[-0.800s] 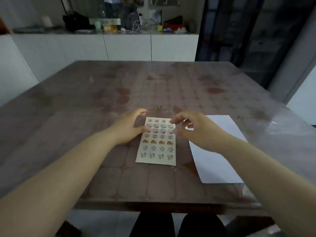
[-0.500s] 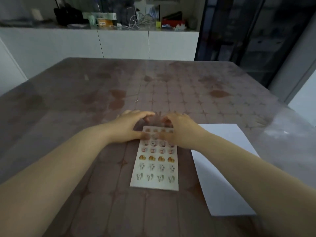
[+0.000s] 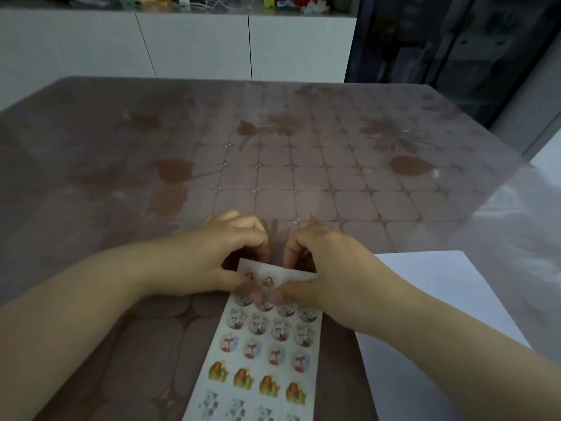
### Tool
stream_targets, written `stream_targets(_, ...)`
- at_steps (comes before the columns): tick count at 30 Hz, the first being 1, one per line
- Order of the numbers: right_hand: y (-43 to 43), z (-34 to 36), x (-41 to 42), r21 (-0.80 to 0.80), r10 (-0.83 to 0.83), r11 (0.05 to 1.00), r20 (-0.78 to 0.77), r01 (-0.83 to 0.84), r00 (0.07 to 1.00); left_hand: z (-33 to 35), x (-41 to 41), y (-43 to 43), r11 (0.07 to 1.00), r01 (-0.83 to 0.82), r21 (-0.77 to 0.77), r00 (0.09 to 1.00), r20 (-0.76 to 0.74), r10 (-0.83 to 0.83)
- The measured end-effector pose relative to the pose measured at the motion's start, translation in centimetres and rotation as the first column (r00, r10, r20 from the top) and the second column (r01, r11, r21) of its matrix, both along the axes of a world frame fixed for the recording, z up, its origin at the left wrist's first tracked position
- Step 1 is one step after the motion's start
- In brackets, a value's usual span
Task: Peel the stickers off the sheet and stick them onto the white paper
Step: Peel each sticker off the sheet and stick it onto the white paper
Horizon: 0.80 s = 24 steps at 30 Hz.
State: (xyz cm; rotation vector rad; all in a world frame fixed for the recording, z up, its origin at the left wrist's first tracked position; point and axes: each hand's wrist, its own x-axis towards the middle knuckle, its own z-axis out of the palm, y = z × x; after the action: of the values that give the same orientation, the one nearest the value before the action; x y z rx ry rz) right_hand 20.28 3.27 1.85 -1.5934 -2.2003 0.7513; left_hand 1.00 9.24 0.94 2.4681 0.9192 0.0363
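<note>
Head view (only one given): a white rectangular sticker sheet (image 3: pixel 270 344) w/ rows of small colourful cartoon stickers lies on the brown glossy table (image 3: pixel 273 183) w/ a tile-and-leaf pattern. Its near end runs out of frame at the bottom and its far end is bent up off the surface. The left hand (image 3: pixel 212 262) and right hand (image 3: pixel 331 268) are both at that far end, fingers curled behind the raised edge and thumbs (image 3: pixel 253 294) pressed on the printed face, so each pinches the sheet, thumb tips nearly meeting. Can't tell if any sticker edge is lifted yet, as the thumbs cover that spot and the frame is soft. A plain rectangular white paper (image 3: pixel 431 299) lies flat just right of the sheet, w/ the right forearm crossing over its left side; no stickers on the part that shows. Risks, imo: bending the backing too sharply could crease it or pop neighbouring stickers loose. A nail digging at a small round sticker could tear it or fold it onto its own glue. W/ both hands at one end, the rest of the sheet is unweighted and may slide on the slick cover. The forearm could drag the paper askew before anything gets stuck down.
</note>
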Motion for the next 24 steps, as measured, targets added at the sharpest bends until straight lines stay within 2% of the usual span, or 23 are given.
stream_targets(2, 0.2, 0.1, 0.3, 0.002, -0.03, 1.0, -0.059, 0.03, 0.998, -0.5, 0.3, 0.1, 0.999, -0.035, -0.001, 0.997, 0.065, 0.035)
stream_targets(4, 0.6, 0.1, 0.7, 0.02, -0.081, 0.996, -0.13, 0.085, 0.988, -0.3, 0.7, -0.2, 0.988, -0.143, -0.066, 0.975, 0.162, 0.152)
stream_targets(6, 1.2, -0.2, 1.2, 0.03, -0.141, 0.988, -0.208, 0.15, 0.968, 0.0, 0.8, -0.3, 0.941, -0.238, -0.239, 0.911, 0.281, 0.302)
stream_targets(9, 1.6, -0.7, 1.5, 0.077, -0.181, 0.974, -0.303, 0.213, 0.936, 0.2, 0.6, -0.1, 0.865, -0.268, -0.423, 0.793, 0.414, 0.448)
stream_targets(11, 1.5, -1.2, 1.3, 0.251, -0.161, 0.943, -0.235, 0.22, 0.959, 0.2, 0.7, -0.1, 0.827, -0.269, -0.494, 0.723, 0.463, 0.512)
stream_targets(14, 1.4, -1.8, 0.8, 0.529, -0.147, 0.83, -0.103, 0.179, 0.984, -0.1, 1.1, -0.4, 0.783, -0.261, -0.565, 0.651, 0.496, 0.575)
stream_targets(20, 1.5, -2.1, 0.0, 0.657, -0.165, 0.732, -0.087, 0.181, 0.982, 0.0, 1.6, -1.5, 0.749, -0.19, -0.635, 0.595, 0.532, 0.602)
stream_targets(24, 1.6, -2.0, -0.1, 0.694, -0.16, 0.698, -0.09, 0.177, 0.983, 0.0, 1.9, -2.1, 0.729, -0.166, -0.664, 0.513, 0.573, 0.639)
